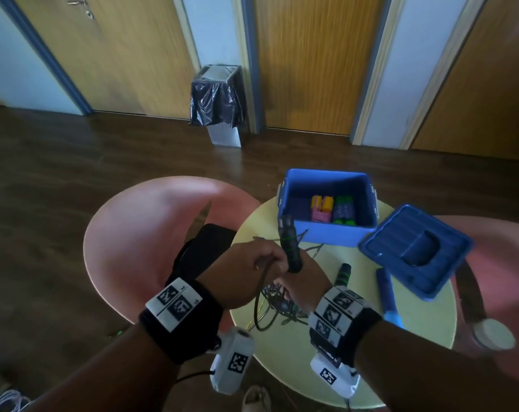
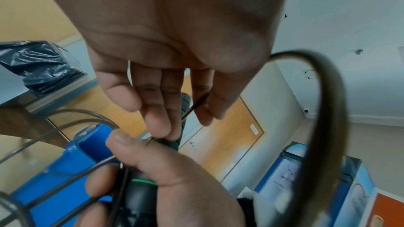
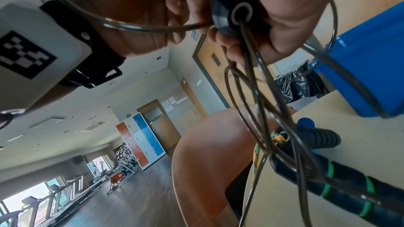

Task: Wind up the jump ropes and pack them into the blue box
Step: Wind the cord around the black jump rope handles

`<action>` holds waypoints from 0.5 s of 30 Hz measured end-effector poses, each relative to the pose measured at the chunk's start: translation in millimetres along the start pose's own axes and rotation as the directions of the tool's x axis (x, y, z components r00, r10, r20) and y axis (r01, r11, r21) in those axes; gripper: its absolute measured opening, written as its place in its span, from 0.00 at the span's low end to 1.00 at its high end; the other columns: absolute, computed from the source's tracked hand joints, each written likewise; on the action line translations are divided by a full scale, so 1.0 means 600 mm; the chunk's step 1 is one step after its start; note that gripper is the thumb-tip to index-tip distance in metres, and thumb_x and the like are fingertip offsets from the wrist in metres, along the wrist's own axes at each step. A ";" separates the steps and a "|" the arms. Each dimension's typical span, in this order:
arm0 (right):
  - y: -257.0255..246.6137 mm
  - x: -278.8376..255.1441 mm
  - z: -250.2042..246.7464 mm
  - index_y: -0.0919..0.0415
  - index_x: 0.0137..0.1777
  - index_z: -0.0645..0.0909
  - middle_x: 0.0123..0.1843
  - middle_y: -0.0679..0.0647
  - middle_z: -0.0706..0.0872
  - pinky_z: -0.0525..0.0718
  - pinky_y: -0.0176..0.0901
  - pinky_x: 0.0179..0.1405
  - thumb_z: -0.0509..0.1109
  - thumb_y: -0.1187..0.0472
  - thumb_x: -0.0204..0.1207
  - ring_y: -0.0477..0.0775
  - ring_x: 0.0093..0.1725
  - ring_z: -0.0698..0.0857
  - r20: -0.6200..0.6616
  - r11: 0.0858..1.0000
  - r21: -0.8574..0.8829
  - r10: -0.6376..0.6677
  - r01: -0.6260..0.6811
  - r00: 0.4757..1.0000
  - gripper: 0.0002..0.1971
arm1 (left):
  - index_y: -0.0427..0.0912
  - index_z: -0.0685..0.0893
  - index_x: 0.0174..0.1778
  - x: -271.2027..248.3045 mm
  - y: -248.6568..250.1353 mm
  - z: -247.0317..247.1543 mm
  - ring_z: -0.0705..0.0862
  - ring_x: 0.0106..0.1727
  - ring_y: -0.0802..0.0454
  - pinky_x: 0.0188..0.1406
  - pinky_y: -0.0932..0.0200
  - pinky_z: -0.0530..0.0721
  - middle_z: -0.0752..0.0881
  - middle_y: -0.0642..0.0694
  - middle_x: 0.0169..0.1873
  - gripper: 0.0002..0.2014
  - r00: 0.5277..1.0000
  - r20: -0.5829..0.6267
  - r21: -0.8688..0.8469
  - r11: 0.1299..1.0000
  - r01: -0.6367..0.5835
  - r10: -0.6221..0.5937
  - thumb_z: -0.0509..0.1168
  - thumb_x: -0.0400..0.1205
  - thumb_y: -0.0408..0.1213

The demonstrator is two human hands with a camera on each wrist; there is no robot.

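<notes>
My right hand [image 1: 295, 278] grips a black jump-rope handle with green rings [image 1: 289, 248] upright above the round table, its end cap [image 3: 235, 15] facing the right wrist camera. Just left of it, my left hand [image 1: 267, 261] pinches the thin black cord [image 2: 195, 105] between thumb and fingers. The cord hangs in loose loops [image 1: 277, 307] down to the tabletop. The rope's second black handle [image 1: 343, 275] lies on the table. The open blue box [image 1: 320, 234] stands behind, holding a wound yellow-pink rope [image 1: 322, 208] and a wound green-purple rope [image 1: 344, 211].
The blue lid [image 1: 416, 251] lies right of the box, with a blue-handled rope [image 1: 386, 292] beside it. The yellow table [image 1: 416, 337] stands between pink chairs [image 1: 139, 233]; a black bag [image 1: 204, 251] lies on the left one. A lined bin [image 1: 219, 102] stands by the doors.
</notes>
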State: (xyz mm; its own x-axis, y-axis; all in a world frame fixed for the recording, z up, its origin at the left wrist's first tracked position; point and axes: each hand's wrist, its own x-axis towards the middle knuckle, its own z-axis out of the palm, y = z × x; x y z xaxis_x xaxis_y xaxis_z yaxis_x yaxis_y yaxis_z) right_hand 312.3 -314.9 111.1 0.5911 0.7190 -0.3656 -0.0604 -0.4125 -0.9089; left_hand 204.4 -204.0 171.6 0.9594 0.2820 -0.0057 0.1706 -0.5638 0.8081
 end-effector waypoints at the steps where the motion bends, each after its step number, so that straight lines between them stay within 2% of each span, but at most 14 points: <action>1: -0.003 0.001 0.002 0.57 0.40 0.79 0.30 0.52 0.83 0.76 0.46 0.32 0.69 0.49 0.64 0.48 0.27 0.78 0.012 1.000 -0.010 0.003 -0.003 1.000 0.12 | 0.61 0.83 0.43 0.003 0.000 -0.001 0.85 0.40 0.58 0.43 0.60 0.83 0.86 0.54 0.38 0.03 1.000 0.006 0.009 1.000 -0.012 0.012 0.65 0.80 0.51; 4: -0.017 0.005 -0.002 0.67 0.39 0.79 0.29 0.56 0.82 0.73 0.46 0.32 0.66 0.59 0.73 0.50 0.25 0.76 0.004 0.997 -0.076 0.032 -0.032 0.999 0.10 | 0.51 0.86 0.44 0.012 0.000 -0.008 0.85 0.37 0.60 0.40 0.70 0.78 0.87 0.53 0.37 0.02 0.998 0.025 0.008 0.998 -0.066 0.066 0.69 0.82 0.40; 6: -0.026 0.007 -0.013 0.66 0.37 0.80 0.28 0.56 0.82 0.72 0.39 0.25 0.66 0.61 0.76 0.47 0.21 0.75 -0.016 0.996 -0.078 0.048 -0.049 0.999 0.09 | 0.43 0.86 0.50 0.017 -0.004 -0.010 0.86 0.36 0.60 0.41 0.69 0.80 0.89 0.45 0.39 0.04 0.996 0.009 -0.168 0.982 -0.082 0.085 0.67 0.84 0.32; 7: -0.030 0.008 -0.020 0.65 0.36 0.81 0.27 0.55 0.82 0.71 0.35 0.21 0.67 0.62 0.77 0.45 0.18 0.73 -0.028 0.997 -0.055 0.048 -0.049 0.998 0.10 | 0.41 0.85 0.53 0.019 -0.010 -0.009 0.86 0.35 0.57 0.41 0.68 0.81 0.89 0.40 0.39 0.07 0.997 -0.045 -0.297 0.952 -0.071 0.060 0.65 0.84 0.27; 8: -0.034 0.007 -0.026 0.64 0.34 0.81 0.25 0.53 0.81 0.70 0.32 0.19 0.68 0.62 0.77 0.43 0.17 0.72 -0.040 0.998 -0.039 0.046 -0.048 0.998 0.11 | 0.38 0.83 0.54 0.022 -0.021 -0.008 0.86 0.33 0.55 0.38 0.66 0.81 0.88 0.38 0.37 0.11 0.993 -0.116 -0.417 0.908 -0.039 -0.011 0.62 0.83 0.20; 10: -0.039 0.006 -0.037 0.62 0.29 0.80 0.18 0.47 0.79 0.69 0.30 0.18 0.69 0.62 0.77 0.41 0.16 0.72 -0.059 0.999 -0.024 0.042 -0.044 0.997 0.14 | 0.35 0.80 0.50 0.021 -0.053 -0.004 0.83 0.28 0.53 0.32 0.63 0.79 0.87 0.41 0.30 0.16 0.951 -0.202 -0.542 0.836 0.092 -0.236 0.57 0.79 0.12; 11: -0.039 0.006 -0.040 0.60 0.27 0.79 0.17 0.46 0.78 0.71 0.32 0.19 0.70 0.62 0.77 0.42 0.16 0.72 -0.059 0.999 -0.018 0.047 -0.048 0.997 0.15 | 0.35 0.80 0.46 0.017 -0.069 0.000 0.83 0.27 0.52 0.32 0.60 0.78 0.87 0.41 0.28 0.14 0.927 -0.178 -0.530 0.826 0.192 -0.329 0.56 0.79 0.12; 13: -0.038 0.007 -0.042 0.57 0.23 0.79 0.20 0.51 0.81 0.73 0.39 0.23 0.70 0.61 0.76 0.49 0.20 0.74 -0.046 0.997 0.018 0.069 -0.068 0.997 0.18 | 0.37 0.82 0.44 0.005 -0.110 0.021 0.86 0.31 0.51 0.34 0.58 0.81 0.90 0.41 0.32 0.07 0.902 0.008 -0.321 0.853 0.412 -0.432 0.61 0.80 0.23; 15: -0.034 0.005 -0.042 0.57 0.21 0.80 0.26 0.60 0.83 0.73 0.42 0.24 0.71 0.60 0.75 0.54 0.23 0.76 -0.041 0.997 0.030 0.074 -0.073 0.996 0.18 | 0.47 0.86 0.42 -0.011 -0.148 0.055 0.89 0.39 0.49 0.41 0.56 0.86 0.91 0.43 0.38 0.04 0.858 0.163 -0.102 0.857 0.505 -0.487 0.66 0.78 0.39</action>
State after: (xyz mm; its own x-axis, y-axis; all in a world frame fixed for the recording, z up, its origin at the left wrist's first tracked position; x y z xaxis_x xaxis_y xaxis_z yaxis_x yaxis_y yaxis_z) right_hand 335.6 -318.4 133.5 0.6174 0.6629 -0.4235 -0.1279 -0.4467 -0.8855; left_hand 190.3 -181.1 80.4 0.7770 0.3903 -0.4940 0.6079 -0.2611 0.7498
